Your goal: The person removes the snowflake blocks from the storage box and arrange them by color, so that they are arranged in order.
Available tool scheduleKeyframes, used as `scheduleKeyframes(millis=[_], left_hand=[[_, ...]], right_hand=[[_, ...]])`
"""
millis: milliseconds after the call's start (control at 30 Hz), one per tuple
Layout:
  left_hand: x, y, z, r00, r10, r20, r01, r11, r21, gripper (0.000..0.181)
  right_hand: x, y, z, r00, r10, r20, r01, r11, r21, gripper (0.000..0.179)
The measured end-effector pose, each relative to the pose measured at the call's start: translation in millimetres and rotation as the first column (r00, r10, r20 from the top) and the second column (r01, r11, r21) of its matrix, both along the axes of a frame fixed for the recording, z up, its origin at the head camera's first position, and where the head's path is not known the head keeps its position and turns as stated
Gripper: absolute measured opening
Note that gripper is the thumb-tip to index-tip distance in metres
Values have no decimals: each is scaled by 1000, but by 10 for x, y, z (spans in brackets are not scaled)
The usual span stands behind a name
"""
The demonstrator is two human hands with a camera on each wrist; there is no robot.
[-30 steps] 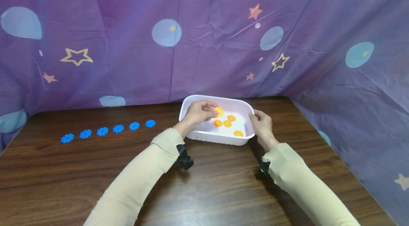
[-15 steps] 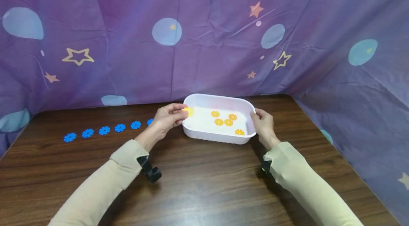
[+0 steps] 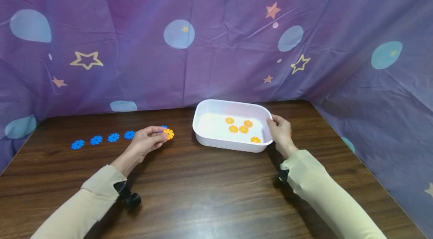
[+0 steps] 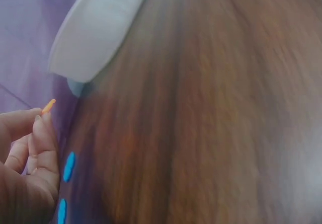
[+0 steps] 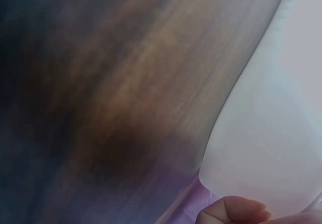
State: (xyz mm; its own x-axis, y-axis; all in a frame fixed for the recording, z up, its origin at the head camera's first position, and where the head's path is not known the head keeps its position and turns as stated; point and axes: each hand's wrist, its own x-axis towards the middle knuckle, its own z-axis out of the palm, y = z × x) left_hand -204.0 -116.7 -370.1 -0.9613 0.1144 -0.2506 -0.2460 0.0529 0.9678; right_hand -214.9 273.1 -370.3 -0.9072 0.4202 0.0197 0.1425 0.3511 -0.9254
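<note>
Between thumb and fingers, my left hand pinches an orange flower-shaped disc, which shows edge-on in the left wrist view. It is over the right end of a row of blue flower-shaped discs, partly covering that row. My right hand grips the right rim of a white plastic basin; the right wrist view shows its fingertips at the basin's edge. Inside the basin lie several more orange discs, spread over its middle and right side.
The dark wood-grain table meets a purple curtain printed with stars and balloons along its back. The curtain continues down the right side. A black wrist camera hangs below the left sleeve.
My left hand has lifted the orange disc out of the basin and carried it left, to the end of the blue row. The right hand keeps holding the basin's rim.
</note>
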Motion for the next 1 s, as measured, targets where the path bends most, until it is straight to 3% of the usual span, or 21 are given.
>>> scheduleKeyframes(millis=[267, 567, 767, 1000], left_hand=[[20, -117, -105, 1000, -12, 5, 13, 979, -205, 37], [5, -130, -159, 999, 2, -44, -14, 961, -278, 32], [-30, -131, -169, 995, -12, -96, -23, 934, -357, 24], [-69, -133, -140, 997, -42, -71, 7, 901, -434, 23]], right_hand=[[4, 4, -8, 1000, -4, -4, 4, 1000, 1, 37], [-13, 11, -34, 1000, -1, -3, 1, 1000, 3, 39], [-5, 11, -26, 1000, -4, 0, 4, 1000, 0, 38], [7, 1, 19, 1000, 9, 7, -9, 1000, -1, 39]])
